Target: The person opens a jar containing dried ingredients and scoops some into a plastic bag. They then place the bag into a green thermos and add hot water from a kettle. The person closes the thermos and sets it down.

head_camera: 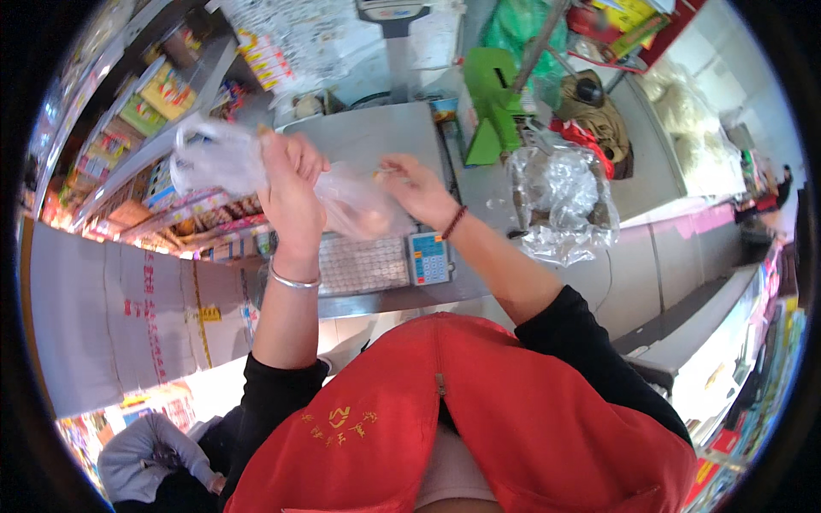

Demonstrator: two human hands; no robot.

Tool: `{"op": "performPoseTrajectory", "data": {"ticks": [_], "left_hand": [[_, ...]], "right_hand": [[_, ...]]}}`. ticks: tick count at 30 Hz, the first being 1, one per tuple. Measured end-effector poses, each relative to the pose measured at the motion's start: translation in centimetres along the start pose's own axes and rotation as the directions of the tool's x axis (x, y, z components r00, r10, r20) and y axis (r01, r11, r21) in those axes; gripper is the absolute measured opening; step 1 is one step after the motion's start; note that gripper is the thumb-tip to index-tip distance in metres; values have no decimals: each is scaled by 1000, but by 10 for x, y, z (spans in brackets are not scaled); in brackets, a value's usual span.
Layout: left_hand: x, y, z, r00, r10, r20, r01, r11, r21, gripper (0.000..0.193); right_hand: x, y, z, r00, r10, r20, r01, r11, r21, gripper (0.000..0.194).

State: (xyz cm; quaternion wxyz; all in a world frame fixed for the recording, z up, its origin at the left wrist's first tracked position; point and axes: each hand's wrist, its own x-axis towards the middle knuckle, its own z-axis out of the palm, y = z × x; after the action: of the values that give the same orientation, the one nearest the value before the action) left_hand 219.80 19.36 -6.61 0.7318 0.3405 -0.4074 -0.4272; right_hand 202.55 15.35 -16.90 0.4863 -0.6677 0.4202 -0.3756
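My left hand (292,179) grips the gathered neck of a thin translucent plastic bag (221,157). The bag's loose handles stick out to the left of my fist. Its filled body hangs on the right, with something pale orange showing faintly through it. My right hand (420,192) is at the far side of that body, fingertips drawn together, with a small yellowish bit by them; blur hides whether they pinch it or the bag. Below both hands is an electronic price scale with a metal platter (378,125), a key panel (362,263) and a blue number pad (430,258).
The scale's display post (399,58) rises behind the platter. Right of it stand a green plastic holder (494,109) and a heap of clear plastic bags (561,192). Packaged goods fill shelves (157,96) at left, above a large carton (147,314). Another person's grey sleeve (151,455) shows lower left.
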Motion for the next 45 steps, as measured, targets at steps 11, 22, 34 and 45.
{"op": "performPoseTrajectory", "data": {"ticks": [11,22,34,45], "left_hand": [[-24,-58,162,468,-313,826,465,882,70,30],[5,-175,237,580,-775,250,793,608,46,30],[31,-190,174,694,-714,89,700,640,-316,14],[10,-157,159,657,-721,221,744,667,-36,20]], "right_hand": [[-98,-9,-104,972,-204,-112,224,953,206,46],[-70,83,-227,746,-188,-639,-308,753,-581,27],[0,-71,-270,801,-215,-559,-108,866,-487,48],[-185,53,-180,831,-6,-556,-210,923,-324,17]]}}
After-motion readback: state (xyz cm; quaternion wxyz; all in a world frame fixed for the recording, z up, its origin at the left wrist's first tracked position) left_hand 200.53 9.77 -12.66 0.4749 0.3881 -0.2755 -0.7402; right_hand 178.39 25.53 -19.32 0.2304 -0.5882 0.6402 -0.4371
